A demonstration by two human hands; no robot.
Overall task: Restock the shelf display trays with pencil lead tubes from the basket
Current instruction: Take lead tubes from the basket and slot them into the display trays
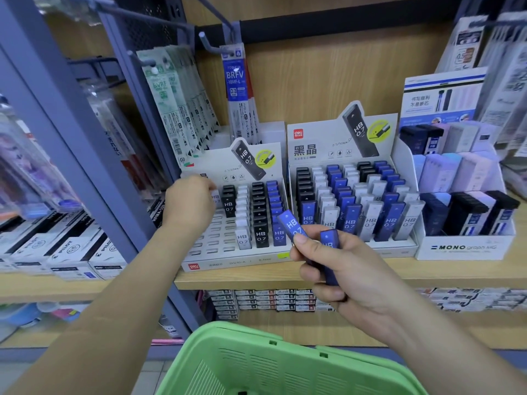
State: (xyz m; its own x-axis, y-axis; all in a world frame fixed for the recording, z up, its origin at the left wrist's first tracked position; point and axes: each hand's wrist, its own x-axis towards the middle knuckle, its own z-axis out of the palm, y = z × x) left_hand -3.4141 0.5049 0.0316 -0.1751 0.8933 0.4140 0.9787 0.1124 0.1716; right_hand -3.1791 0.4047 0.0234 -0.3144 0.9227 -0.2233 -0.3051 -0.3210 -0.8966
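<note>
Two grey display trays stand on the wooden shelf. The left tray (216,249) has several bare slots at its front left and rows of black, white and blue HB 0.7 lead tubes. The right tray (399,246) is nearly full. My left hand (188,202) reaches into the left tray's far-left column and pinches a black lead tube (216,198), mostly hidden behind the fingers. My right hand (336,263) hovers in front of the shelf edge and grips two blue lead tubes (292,225), one fanned up, one upright. The green basket (256,360) sits below; its contents are not visible.
A white MONO display box (467,248) stands at the right of the shelf. Hanging refill packs (236,89) dangle from hooks above the left tray. A grey metal upright (85,155) divides the shelving at left, with Pilot boxes (71,252) beyond it.
</note>
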